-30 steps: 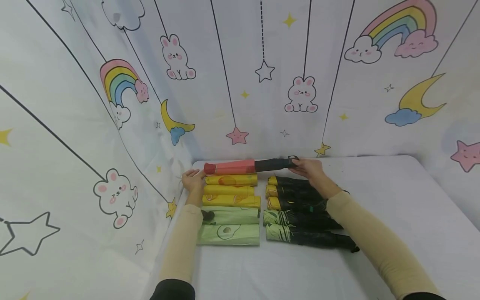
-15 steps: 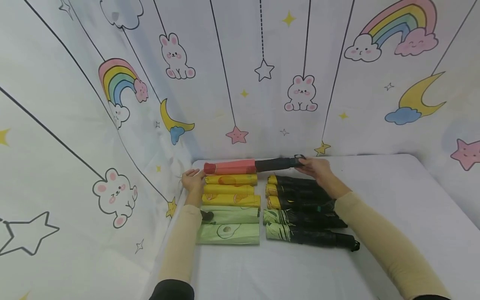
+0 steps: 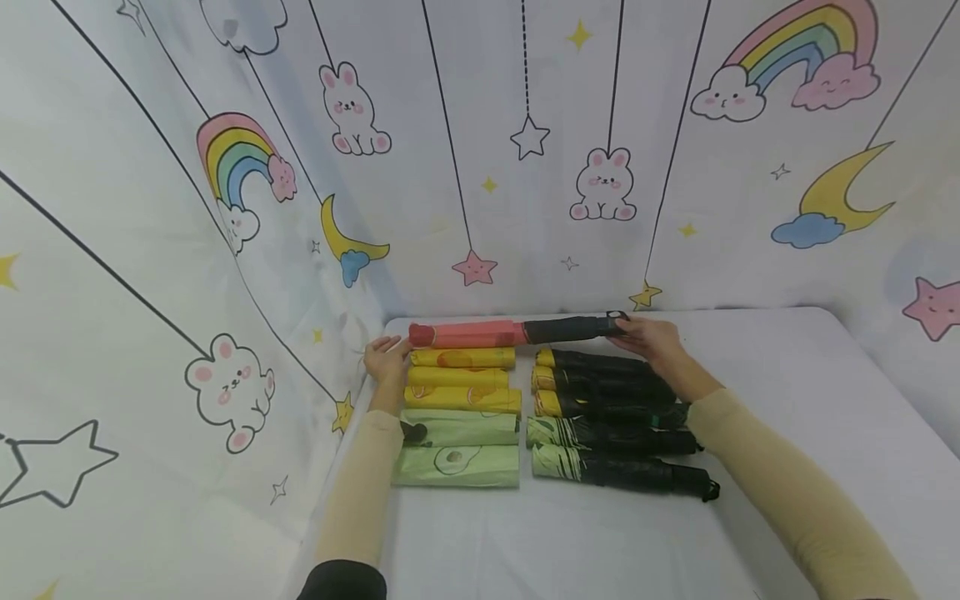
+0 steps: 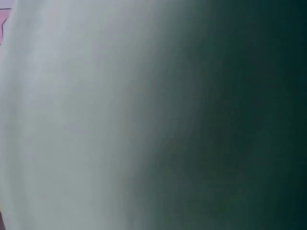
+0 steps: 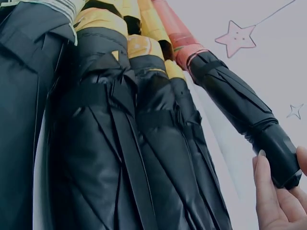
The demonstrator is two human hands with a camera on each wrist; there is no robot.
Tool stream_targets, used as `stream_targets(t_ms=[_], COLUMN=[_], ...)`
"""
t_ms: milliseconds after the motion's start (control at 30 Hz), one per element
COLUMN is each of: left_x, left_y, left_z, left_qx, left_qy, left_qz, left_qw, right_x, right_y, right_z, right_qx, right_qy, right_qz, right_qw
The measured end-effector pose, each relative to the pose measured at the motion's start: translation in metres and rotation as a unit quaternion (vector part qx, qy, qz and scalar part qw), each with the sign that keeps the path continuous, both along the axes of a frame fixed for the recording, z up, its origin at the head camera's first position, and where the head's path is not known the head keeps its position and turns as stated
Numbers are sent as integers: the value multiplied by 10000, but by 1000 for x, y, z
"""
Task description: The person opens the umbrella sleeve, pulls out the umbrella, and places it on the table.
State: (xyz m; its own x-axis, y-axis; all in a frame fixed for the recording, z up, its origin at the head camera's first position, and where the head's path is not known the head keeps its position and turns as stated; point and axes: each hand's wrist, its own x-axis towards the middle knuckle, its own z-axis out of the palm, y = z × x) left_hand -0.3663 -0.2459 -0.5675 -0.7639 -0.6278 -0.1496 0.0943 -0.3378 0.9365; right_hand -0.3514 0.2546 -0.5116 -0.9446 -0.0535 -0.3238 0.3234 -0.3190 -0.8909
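Observation:
A black folded umbrella [image 3: 566, 330] sticks out of a red sleeve [image 3: 472, 334] at the back of the table. My right hand [image 3: 651, 340] grips its handle end, fingers and thumb around it. At the sleeve's far left end, my left hand [image 3: 386, 358] pinches the red fabric. In the right wrist view the umbrella [image 5: 235, 96] shows a red band where it meets the sleeve, with fingers [image 5: 266, 191] on the handle. Blurred pale and dark green surfaces fill the left wrist view, hiding the left hand.
Yellow sleeves [image 3: 461, 379] and green avocado-print sleeves [image 3: 457, 467] lie flat in a column on the left. Beside them, several folded black umbrellas with yellow or green ends [image 3: 622, 473] lie in a row. A white curtain with cartoon prints [image 3: 555, 233] stands behind the white table [image 3: 600, 550].
My right hand has moved right, drawing the black umbrella further out of the red sleeve, and a red band now shows at the opening. The left hand has stayed in place.

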Motion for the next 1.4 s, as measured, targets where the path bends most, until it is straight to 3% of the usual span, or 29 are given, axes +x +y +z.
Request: stream_targets(t_ms=[367, 833, 1100, 1400], left_x=[2, 7, 2, 1], left_y=[-1, -4, -2, -1], left_z=[0, 6, -5, -5], left_qx=[-138, 187, 5, 156], left_qy=[5, 50, 153, 131], left_qz=[-52, -342, -153, -189], left_qw=[9999, 9992, 9998, 9996], right_x=[8, 15, 19, 21], right_y=[15, 39, 51, 63], right_z=[6, 4, 2, -4], right_qx=[25, 142, 75, 183], right_qy=[0, 52, 74, 36], right_qz=[-13, 37, -28, -107], right_qw=[10000, 9999, 9999, 9998])
